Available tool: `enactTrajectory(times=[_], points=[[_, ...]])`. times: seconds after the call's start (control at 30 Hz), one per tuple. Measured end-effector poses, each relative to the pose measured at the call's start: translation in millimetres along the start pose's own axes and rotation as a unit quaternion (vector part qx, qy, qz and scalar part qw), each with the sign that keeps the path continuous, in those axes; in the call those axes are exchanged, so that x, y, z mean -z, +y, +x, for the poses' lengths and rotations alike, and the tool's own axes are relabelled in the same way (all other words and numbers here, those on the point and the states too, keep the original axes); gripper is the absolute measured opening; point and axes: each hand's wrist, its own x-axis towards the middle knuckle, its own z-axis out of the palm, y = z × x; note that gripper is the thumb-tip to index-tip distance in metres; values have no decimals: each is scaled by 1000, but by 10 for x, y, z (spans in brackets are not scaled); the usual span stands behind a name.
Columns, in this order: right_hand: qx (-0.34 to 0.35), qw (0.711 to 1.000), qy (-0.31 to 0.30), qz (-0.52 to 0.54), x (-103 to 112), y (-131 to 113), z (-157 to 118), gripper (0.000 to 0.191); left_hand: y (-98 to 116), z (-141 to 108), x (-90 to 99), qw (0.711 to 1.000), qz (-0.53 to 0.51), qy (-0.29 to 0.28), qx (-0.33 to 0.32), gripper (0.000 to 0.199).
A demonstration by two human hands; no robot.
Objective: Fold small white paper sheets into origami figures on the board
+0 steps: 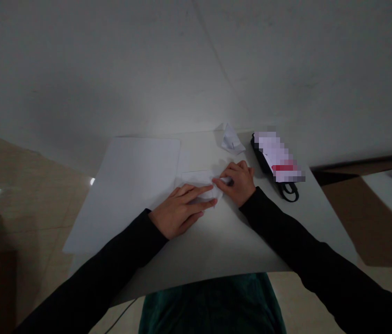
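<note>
The sleeves (91,273) are black, the folded paper (196,178) white, the top (210,306) dark green, and the pixelated label (279,157) pale with a red band.

Indoor room, tiled floor (32,185), white table (224,250)

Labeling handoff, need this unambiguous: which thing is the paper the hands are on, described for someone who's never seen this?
On the pale table, find the large blank white sheet on its left. At that sheet's right edge lies a small folded piece of white paper, held down by the left hand and right hand. Unlike the crumpled paper near the far edge, it lies flat under the fingers.
</note>
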Motion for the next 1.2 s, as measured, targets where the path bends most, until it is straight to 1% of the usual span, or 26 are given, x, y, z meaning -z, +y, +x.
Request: enactTrajectory(times=[0.27, 0.5, 0.7, 0.8, 0.9, 1.0, 1.1, 1.2], points=[[0, 1000, 2, -5, -3, -8, -1, 26, 20, 8, 15, 1000, -7, 5, 3, 40], [-5, 1000, 8, -2, 1, -20, -1, 25, 16, 40, 10, 1000, 15, -3, 0, 39], [5, 1000, 14, -12, -13, -14, -15, 26, -48, 133, 40, 999, -36, 30, -18, 36], [8, 1000, 24, -11, -21, -20, -27, 26, -68, 176, 31, 999, 0, 33, -17, 32], [3, 999, 32, -7, -20, -33, -31, 26, -77, 185, -2, 998, 31, 39, -40, 30], [-3, 1000, 23, -8, -17, -44, -22, 26, -73, 173, -38, 997, 35, 47, -58, 29], [-8, 1000, 14, -15, -16, -49, -18, 25, -46, 184, -56, 997, 40, 56, -47, 26], [-7, 998, 50, -23, 9, -54, -58, 24, -6, 234, -62, 997, 34, 70, -12, 24]])
